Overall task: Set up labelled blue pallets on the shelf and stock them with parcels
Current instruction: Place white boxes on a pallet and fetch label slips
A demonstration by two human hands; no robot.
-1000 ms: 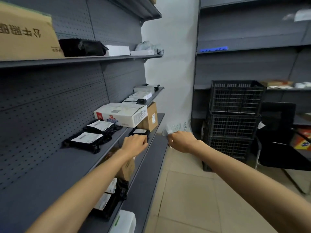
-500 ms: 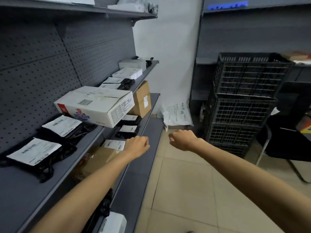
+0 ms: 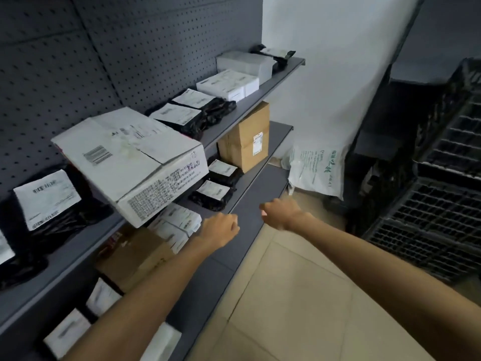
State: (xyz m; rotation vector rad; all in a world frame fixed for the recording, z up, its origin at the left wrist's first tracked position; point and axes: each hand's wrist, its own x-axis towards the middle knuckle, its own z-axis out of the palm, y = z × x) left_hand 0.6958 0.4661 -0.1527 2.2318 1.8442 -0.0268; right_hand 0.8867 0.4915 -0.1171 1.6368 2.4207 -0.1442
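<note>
Both arms reach forward over the lowest shelf (image 3: 250, 220). My left hand (image 3: 221, 230) is a fist with curled fingers and holds nothing. My right hand (image 3: 279, 212) is likewise curled and empty, a hand's width to the right. A large white carton (image 3: 132, 162) sits on the middle shelf (image 3: 78, 248), overhanging its edge. Black bagged parcels with white labels (image 3: 46, 201) lie beside it, and more labelled black parcels (image 3: 217, 190) lie on the lower shelf. A brown cardboard box (image 3: 246, 144) stands behind them. No blue pallet is in view.
A white printed mailer bag (image 3: 316, 173) leans on the floor at the shelf's end. Stacked black plastic crates (image 3: 429, 220) stand to the right. Beige floor tiles (image 3: 299, 295) lie between shelf and crates. Small white boxes (image 3: 229, 84) sit further along the middle shelf.
The view has tilted down and moved closer to the shelves, so the white carton looms larger. Both hands stay curled and empty, in about the same spot ahead of me.
</note>
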